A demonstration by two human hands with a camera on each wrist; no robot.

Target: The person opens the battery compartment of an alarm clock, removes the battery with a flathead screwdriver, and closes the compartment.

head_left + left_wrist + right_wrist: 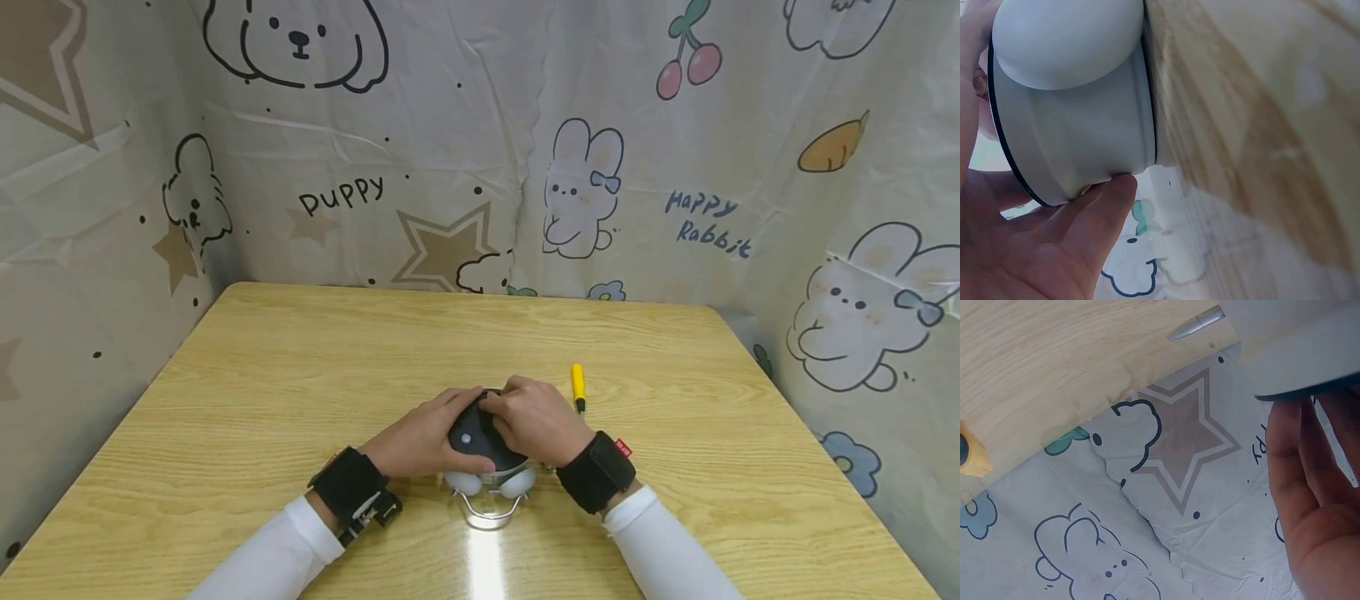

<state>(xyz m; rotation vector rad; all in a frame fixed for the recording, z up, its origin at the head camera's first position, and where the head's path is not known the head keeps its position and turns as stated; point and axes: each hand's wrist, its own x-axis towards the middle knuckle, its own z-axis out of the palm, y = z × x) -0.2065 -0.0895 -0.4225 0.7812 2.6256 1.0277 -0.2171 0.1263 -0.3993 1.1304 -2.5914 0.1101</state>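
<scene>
A twin-bell alarm clock [467, 454] lies on the table with its black back facing up. Its white bells [517, 482] and wire handle [487, 516] point towards me. My left hand [423, 437] grips the clock's left side, thumb across the near edge of the back. In the left wrist view, fingers bend round the pale body [1094, 134] below a rounded bell [1072, 40]. Curled at the right part of the back, my right hand [542, 419] pinches at the clock; its fingertips are partly hidden. Its fingers [1288, 453] meet the dark rim in the right wrist view.
A screwdriver [577, 383] with a yellow handle lies on the table just beyond the right hand; its handle [975, 459] also shows in the right wrist view. A patterned cloth [450, 125] hangs behind and beside the wooden table [337, 333].
</scene>
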